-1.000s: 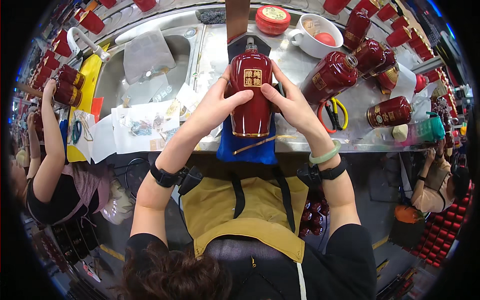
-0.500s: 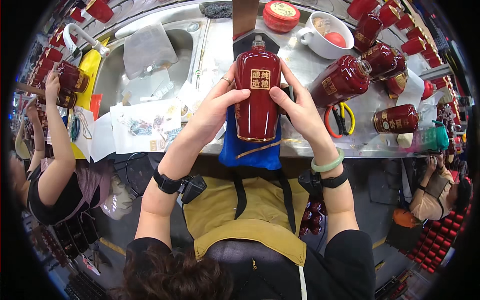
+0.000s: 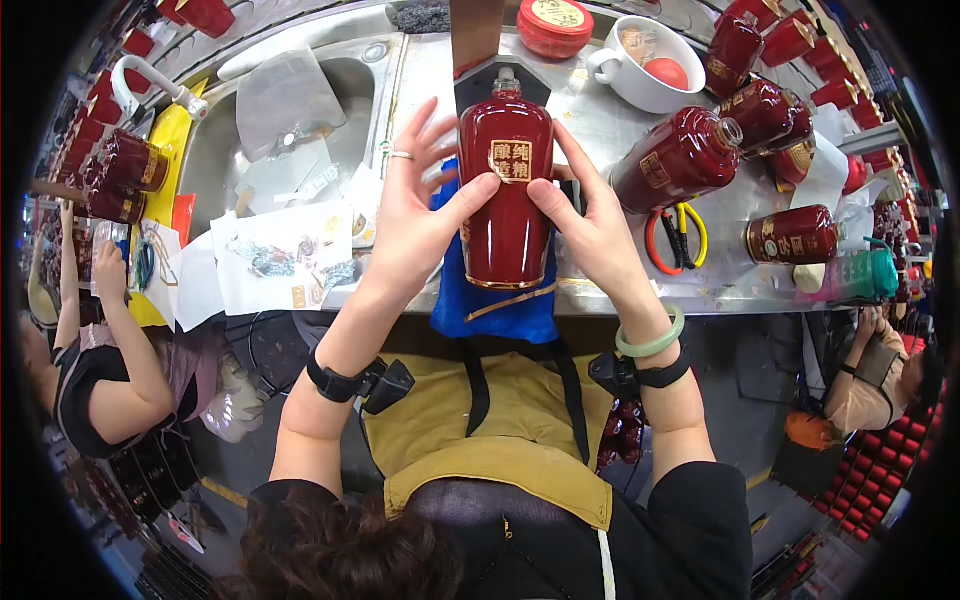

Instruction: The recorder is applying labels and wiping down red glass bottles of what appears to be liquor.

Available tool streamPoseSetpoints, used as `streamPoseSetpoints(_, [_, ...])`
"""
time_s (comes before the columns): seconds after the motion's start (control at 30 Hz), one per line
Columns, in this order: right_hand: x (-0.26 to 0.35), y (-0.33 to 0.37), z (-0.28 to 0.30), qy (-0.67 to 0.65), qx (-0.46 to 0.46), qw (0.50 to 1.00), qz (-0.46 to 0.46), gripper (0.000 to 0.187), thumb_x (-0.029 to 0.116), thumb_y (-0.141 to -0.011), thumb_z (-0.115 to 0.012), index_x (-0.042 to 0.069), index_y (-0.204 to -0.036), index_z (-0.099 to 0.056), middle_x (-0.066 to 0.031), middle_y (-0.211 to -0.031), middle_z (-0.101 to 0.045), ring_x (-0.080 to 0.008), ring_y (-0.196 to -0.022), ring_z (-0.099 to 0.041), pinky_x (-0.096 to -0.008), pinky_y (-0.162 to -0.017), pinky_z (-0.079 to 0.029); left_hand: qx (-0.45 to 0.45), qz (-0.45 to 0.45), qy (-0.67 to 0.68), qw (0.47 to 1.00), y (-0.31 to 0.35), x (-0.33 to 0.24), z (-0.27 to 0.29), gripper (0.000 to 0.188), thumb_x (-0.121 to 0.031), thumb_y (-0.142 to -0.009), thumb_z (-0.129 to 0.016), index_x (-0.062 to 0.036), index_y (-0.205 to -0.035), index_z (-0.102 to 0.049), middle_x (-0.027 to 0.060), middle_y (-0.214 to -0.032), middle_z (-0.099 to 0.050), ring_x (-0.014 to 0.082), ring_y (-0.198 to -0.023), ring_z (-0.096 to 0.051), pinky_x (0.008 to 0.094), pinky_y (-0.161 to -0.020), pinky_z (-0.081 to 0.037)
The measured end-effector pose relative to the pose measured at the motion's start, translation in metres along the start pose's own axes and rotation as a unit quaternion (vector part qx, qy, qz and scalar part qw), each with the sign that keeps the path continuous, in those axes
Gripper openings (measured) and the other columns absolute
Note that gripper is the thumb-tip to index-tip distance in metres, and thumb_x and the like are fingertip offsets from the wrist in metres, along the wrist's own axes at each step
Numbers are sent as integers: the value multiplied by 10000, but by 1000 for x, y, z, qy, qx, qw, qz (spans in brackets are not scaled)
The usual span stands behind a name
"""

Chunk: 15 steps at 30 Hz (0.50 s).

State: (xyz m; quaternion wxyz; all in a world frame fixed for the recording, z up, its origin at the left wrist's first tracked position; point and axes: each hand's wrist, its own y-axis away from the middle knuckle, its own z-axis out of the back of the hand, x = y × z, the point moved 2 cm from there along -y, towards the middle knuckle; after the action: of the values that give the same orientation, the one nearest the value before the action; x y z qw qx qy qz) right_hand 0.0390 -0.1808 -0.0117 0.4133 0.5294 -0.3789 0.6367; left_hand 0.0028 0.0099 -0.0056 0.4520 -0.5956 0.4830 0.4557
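Note:
A dark red glass bottle [image 3: 505,235] with a square gold label lies in front of me, neck pointing away, over a blue cloth [image 3: 450,308] and a dark support [image 3: 478,84]. My right hand [image 3: 590,220] holds its right side, thumb on the front and fingers along the edge. At the bottle's left, my left hand [image 3: 412,215] has its fingers spread away from the glass, while its thumb touches the gold label. Under the bottle's base, a thin brown stick [image 3: 510,302] rests on the cloth.
Left of me are a metal sink [image 3: 365,105] and printed sheets [image 3: 280,250]. To the right are more red bottles [image 3: 675,160], a white mug [image 3: 640,85] and scissors with red and yellow handles [image 3: 680,240]. A red round tin [image 3: 553,28] stands behind. Co-workers sit on both sides.
My left hand's fingers have opened off the bottle's side, and its thumb has moved onto the label. The right hand keeps its hold. The left co-worker's raised arm has come down.

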Motion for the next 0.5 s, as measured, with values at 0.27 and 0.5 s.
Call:
streamPoseSetpoints(0.27, [5,5,7,33,-75,994,66,628,105,-941,-687,42,-1513,-435,-116,-1280,-621,-57,-821,-568,-234,-765,-482,70,-242,-283,926,-12,-28,-5,457,35,-786,-750,-82,-1225,-706,15,-916,-725,195,-979,-588,332,-926,-473])
streamPoseSetpoints(0.5, [27,23,19,13,-90,996,-1,472,71,-975,-590,46,-1442,-526,-95,-1305,-616,-59,-886,-521,-222,-801,-456,66,-194,-192,960,-3,-34,12,598,-49,-840,-767,-97,-1396,-555,44,-1151,-683,168,-1029,-604,321,-916,-473])
